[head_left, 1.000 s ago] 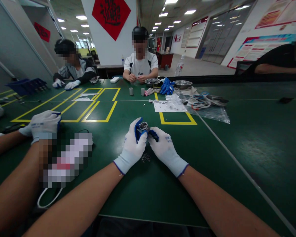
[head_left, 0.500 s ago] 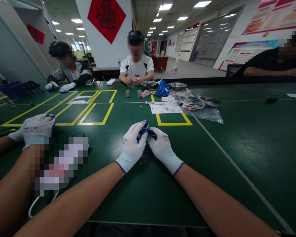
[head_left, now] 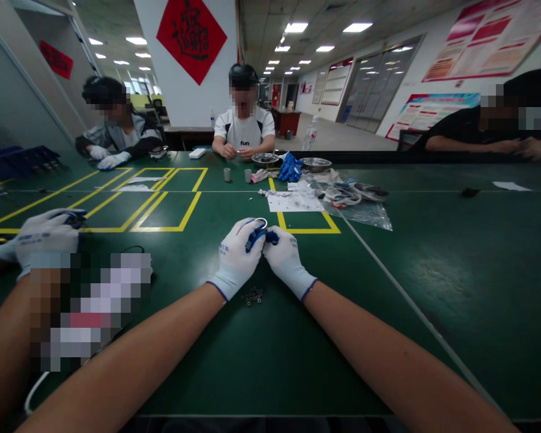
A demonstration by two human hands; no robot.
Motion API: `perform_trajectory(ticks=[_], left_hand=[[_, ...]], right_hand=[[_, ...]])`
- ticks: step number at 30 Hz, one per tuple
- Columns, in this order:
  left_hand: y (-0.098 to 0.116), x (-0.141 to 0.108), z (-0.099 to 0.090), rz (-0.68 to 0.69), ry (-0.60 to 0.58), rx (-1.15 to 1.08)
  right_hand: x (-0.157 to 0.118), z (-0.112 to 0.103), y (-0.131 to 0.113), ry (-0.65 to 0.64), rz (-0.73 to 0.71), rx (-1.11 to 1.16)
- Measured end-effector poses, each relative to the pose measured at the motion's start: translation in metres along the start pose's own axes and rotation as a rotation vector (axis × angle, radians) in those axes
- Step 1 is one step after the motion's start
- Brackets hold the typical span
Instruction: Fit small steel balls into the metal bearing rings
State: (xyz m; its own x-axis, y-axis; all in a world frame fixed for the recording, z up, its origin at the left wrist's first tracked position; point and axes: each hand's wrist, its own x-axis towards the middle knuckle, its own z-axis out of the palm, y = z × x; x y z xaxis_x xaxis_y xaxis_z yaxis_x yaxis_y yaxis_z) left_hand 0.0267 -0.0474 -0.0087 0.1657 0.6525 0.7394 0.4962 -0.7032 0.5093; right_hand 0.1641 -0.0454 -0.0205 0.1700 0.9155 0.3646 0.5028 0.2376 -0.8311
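Head view: the left hand in a white-and-blue glove (head_left: 237, 255) pinches a shiny round metal piece (head_left: 263, 222) above the green desk (head_left: 261, 361). The right hand, gloved alike (head_left: 286, 255), has its fingers bunched beside it; whether they grip anything, I cannot tell. Slick glove coating could let the piece slip and scatter the small metal rings (head_left: 253, 296) on the near side.

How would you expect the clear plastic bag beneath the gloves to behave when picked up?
The bag looks thin and wrinkled, so it would probably be floppy and light. The gloves lying on it may drag along or slide off as it lifts.
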Motion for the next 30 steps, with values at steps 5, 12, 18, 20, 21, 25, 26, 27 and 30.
perform_trajectory(ticks=[5,12,18,20,21,25,26,27,30], left_hand=[[-0.008,0.004,0.007,0.145,0.027,0.014],[-0.007,0.001,0.006,0.205,0.062,-0.003],[-0.007,0.002,0.006,0.214,0.082,-0.039],[-0.007,0.003,0.006,0.202,0.085,-0.051],[-0.007,0.003,0.005,0.194,0.086,-0.054],[-0.006,0.003,0.005,0.174,0.08,-0.063],[-0.006,0.002,0.005,0.174,0.075,-0.065],[-0.005,0.002,0.005,0.177,0.071,-0.069],[-0.004,0.002,0.005,0.185,0.068,-0.08]], right_hand=[[0.0,0.0,0.003,-0.009,0.001,0.141],[-0.01,-0.001,-0.001,-0.068,-0.126,0.123],[-0.015,0.0,-0.009,0.058,-0.042,0.179],[-0.015,0.0,-0.012,0.068,0.023,0.199],[-0.015,-0.001,-0.013,0.057,0.048,0.205],[-0.014,-0.003,-0.015,0.05,0.11,0.226],[-0.014,-0.003,-0.014,0.055,0.118,0.231],[-0.013,-0.004,-0.014,0.062,0.123,0.234],[-0.013,-0.004,-0.013,0.08,0.144,0.245]])
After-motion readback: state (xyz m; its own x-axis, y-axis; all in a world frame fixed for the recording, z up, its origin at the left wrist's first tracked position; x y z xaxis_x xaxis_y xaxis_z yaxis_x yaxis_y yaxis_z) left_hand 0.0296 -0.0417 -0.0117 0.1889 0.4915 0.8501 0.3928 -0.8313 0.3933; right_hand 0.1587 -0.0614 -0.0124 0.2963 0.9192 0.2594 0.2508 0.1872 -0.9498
